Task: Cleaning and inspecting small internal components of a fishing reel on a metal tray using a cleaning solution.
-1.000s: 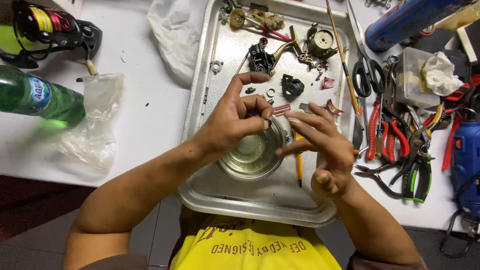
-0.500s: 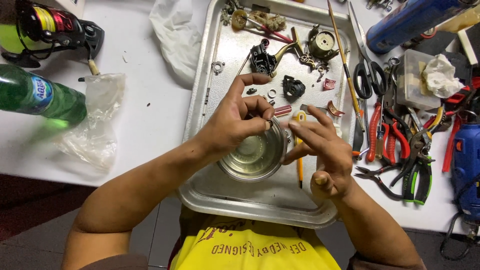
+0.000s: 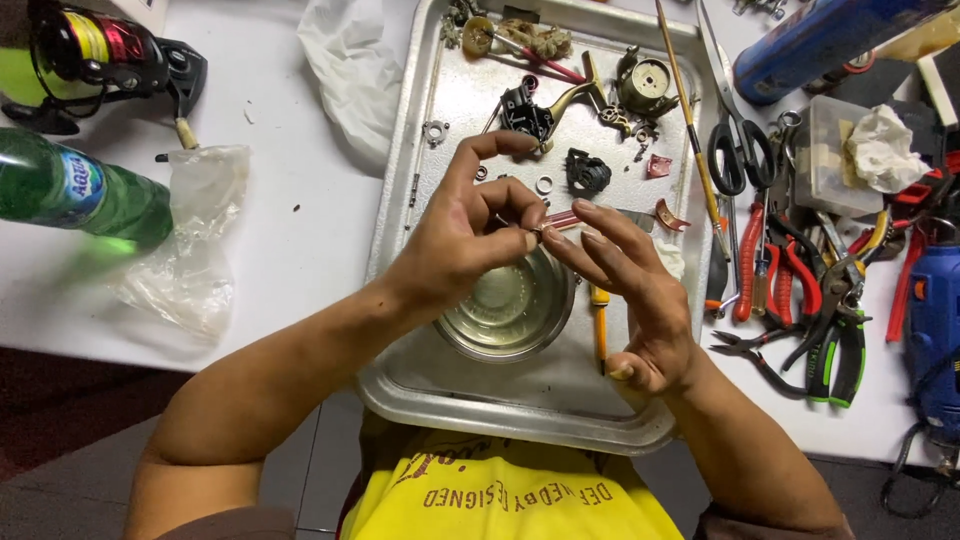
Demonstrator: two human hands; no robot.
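Between both sets of fingertips, left hand point(image 3: 460, 235) and right hand point(image 3: 625, 290) pinch together on a tiny metal part point(image 3: 541, 229), just above the small bowl point(image 3: 510, 305). Looks like fitting work; steady alignment needed. Beyond, reel pieces point(image 3: 585, 172) dot the tray point(image 3: 420, 380).

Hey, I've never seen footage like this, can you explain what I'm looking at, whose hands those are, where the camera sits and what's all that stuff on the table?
There is no machine here: the camera is worn on a person's head and looks straight down at their own two bare hands. The left hand and the right hand meet fingertip to fingertip over a metal tray, pinching a tiny part too small to identify. Under them sits a small glass bowl. Further up the tray lie small mechanical parts, rings and screws. To the right of the tray are scissors, several pliers and a blue power tool. To the left lie a green bottle, a clear plastic bag and a fishing reel.
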